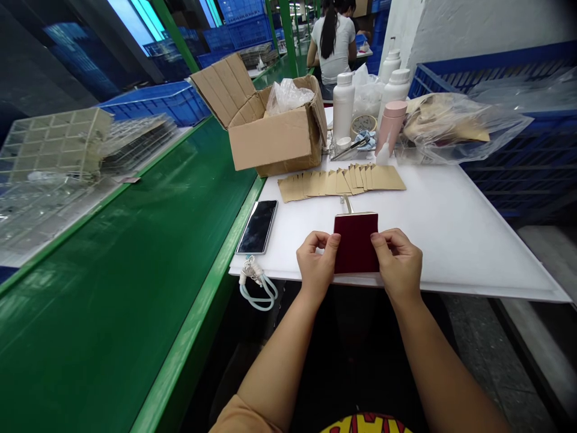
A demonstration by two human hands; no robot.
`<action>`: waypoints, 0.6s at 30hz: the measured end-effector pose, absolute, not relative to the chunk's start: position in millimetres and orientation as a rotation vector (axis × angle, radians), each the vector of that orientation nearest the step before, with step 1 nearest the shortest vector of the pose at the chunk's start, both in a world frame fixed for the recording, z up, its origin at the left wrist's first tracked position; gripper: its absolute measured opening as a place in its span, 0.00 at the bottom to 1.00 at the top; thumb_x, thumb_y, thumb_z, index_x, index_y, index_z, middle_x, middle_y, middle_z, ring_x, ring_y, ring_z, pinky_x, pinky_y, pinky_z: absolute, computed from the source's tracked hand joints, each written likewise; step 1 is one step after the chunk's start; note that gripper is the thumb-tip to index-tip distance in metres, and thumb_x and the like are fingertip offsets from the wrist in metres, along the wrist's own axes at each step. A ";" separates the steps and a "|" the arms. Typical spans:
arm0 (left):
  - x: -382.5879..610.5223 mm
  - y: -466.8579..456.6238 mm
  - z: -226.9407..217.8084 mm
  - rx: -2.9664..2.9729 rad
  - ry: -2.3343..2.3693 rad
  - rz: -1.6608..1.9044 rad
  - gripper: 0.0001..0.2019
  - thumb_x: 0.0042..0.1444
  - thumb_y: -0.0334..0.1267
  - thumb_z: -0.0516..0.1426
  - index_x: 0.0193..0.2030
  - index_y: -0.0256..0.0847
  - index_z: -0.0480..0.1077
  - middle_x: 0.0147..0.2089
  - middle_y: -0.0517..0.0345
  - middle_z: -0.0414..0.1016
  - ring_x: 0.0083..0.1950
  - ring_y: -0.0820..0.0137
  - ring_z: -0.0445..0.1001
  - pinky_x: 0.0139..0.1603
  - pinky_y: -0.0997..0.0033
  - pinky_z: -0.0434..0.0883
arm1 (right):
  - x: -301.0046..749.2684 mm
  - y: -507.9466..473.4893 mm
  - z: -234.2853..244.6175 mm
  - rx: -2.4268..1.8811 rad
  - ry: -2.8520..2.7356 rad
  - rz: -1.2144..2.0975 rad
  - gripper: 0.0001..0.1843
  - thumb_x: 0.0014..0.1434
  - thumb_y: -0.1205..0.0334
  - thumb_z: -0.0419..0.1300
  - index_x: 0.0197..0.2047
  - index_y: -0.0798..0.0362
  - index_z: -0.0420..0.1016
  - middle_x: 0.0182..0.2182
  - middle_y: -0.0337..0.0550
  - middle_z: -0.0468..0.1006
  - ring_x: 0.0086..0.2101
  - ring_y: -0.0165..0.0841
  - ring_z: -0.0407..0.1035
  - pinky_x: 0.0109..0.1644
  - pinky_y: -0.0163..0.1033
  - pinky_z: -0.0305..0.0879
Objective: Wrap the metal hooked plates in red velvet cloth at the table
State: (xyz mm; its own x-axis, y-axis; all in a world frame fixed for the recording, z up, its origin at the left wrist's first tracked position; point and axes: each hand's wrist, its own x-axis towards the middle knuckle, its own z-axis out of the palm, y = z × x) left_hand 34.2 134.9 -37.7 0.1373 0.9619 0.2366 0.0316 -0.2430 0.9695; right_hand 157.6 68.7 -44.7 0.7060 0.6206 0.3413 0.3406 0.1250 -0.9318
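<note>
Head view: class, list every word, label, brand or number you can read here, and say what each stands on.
Yellow shirt: red lettering, cut off by the frame, too partial to read.
White bottles: nothing readable.
Red pouch: no text seen.
Phone: nothing readable.

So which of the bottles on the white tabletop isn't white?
The pink bottle at the right end of the group, the only one not white; the white bottles stand to its left and behind it.
</note>
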 end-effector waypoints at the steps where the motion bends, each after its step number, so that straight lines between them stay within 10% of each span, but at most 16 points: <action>1: 34.3 134.9 -37.8 1.482 1.021 1.259 0.15 0.54 0.46 0.60 0.26 0.38 0.67 0.26 0.61 0.66 0.29 0.75 0.63 0.35 0.74 0.64 | 157.7 69.1 -44.9 -1.482 -0.833 0.241 0.13 0.58 0.57 0.60 0.25 0.53 0.71 0.26 0.37 0.70 0.29 0.29 0.62 0.33 0.36 0.59; 18: 34.8 135.4 -37.1 1.464 1.037 1.240 0.15 0.53 0.48 0.61 0.26 0.38 0.67 0.26 0.61 0.66 0.30 0.75 0.63 0.35 0.75 0.64 | 157.4 69.2 -44.2 -1.490 -0.825 0.250 0.15 0.58 0.54 0.60 0.24 0.53 0.70 0.26 0.38 0.69 0.28 0.29 0.62 0.33 0.36 0.59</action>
